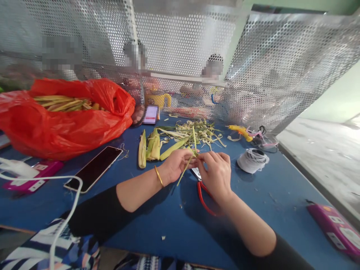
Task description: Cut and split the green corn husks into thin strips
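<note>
My left hand (176, 164) and my right hand (217, 173) meet over the blue table (157, 221), both pinched on a thin green-yellow leaf strip (186, 165) that slants down between them. A gold bangle sits on my left wrist. Red-handled scissors (203, 195) lie on the table under my right hand, partly hidden by it. Just beyond my hands lies a heap of leaf strips and trimmings (194, 133), with folded leaf bundles (149, 147) to its left.
A red plastic bag (64, 120) with leaves fills the back left. A dark phone (94, 167), a pink device (33, 176) with a white cable, a roll of white thread (253, 159), another pink device (334, 228) at right. A perforated metal screen (281, 75) stands behind; other people sit beyond it.
</note>
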Available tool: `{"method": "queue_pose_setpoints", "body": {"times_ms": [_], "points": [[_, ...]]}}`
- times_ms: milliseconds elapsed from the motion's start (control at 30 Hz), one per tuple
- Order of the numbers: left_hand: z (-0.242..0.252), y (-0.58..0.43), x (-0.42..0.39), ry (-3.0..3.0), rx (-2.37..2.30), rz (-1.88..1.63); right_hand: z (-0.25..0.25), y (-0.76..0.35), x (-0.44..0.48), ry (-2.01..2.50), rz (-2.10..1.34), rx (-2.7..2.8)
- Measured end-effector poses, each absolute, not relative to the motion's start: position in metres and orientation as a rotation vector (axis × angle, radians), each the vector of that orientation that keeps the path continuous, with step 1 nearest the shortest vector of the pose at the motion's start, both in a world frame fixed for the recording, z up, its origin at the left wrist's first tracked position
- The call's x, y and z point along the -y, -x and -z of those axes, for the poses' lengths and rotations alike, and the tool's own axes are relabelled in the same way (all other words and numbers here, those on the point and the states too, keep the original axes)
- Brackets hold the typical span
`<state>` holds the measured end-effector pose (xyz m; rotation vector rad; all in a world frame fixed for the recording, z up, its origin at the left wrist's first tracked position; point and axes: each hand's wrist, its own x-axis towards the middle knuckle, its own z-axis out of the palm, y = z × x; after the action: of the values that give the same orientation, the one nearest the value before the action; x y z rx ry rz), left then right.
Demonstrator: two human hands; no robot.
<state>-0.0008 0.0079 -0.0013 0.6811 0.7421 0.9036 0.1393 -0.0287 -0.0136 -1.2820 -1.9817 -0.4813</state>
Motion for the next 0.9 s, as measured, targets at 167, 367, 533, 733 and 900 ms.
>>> {"method": "queue_pose_setpoints", "body": {"times_ms": [167,367,533,733,900], "points": [[0.001,0.001,-0.007,-0.699,-0.776,-0.974,0.012,-0.137,0.030,1.226,0.592,2.080],[0.005,-0.002,-0.006,-0.689,-0.802,-0.983,0.011,-0.133,0.028,0.804,0.768,2.428],[0.008,-0.003,-0.007,-0.737,-0.763,-0.931,0.014,-0.134,0.027,0.813,0.777,2.427],[0.009,0.000,-0.007,-0.803,-0.770,-0.939,0.016,-0.136,0.027,1.072,0.335,1.967],[0.005,-0.001,-0.005,-0.790,-0.798,-0.912,0.019,-0.141,0.015,1.431,-0.343,1.483]]}}
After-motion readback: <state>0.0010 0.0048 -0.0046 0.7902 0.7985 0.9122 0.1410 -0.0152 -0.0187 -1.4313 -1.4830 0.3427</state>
